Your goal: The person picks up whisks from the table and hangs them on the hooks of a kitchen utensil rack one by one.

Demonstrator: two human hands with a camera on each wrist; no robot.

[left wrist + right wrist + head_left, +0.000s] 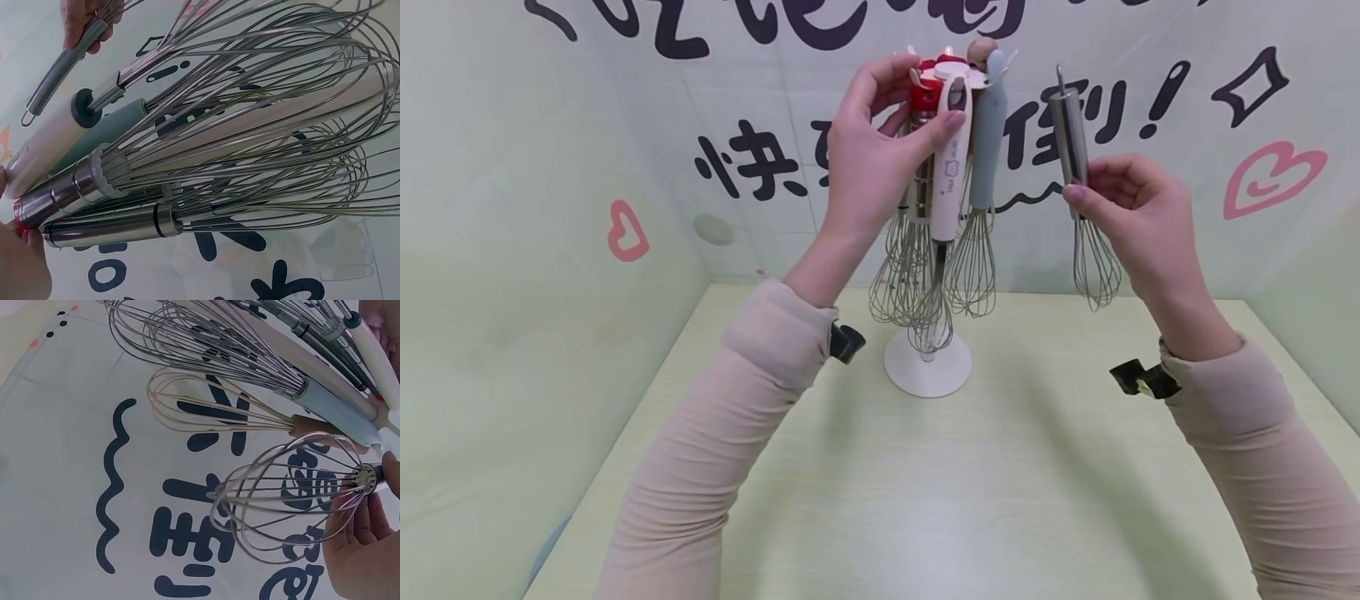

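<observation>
A whisk stand (925, 379) with a round white base holds several whisks hanging from its top hooks. My left hand (872, 158) grips the upper part of the stand. Its thumb lies on the handle of the white whisk (951, 187), and its fingers curl round the far side by a red-topped steel whisk (922, 179). To the right hangs a light blue whisk (987, 150); a wooden-handled whisk (312, 428) shows beside it in the right wrist view. Right of the stand, my right hand (1150, 217) pinches a small steel whisk (1070, 137), wires down and loop up, apart from the stand.
The stand rests on a pale wooden table (955, 492), near its back edge. Behind it hangs a light backdrop (760, 242) with dark lettering and pink hearts. A pale side panel (497, 333) borders the table on the left.
</observation>
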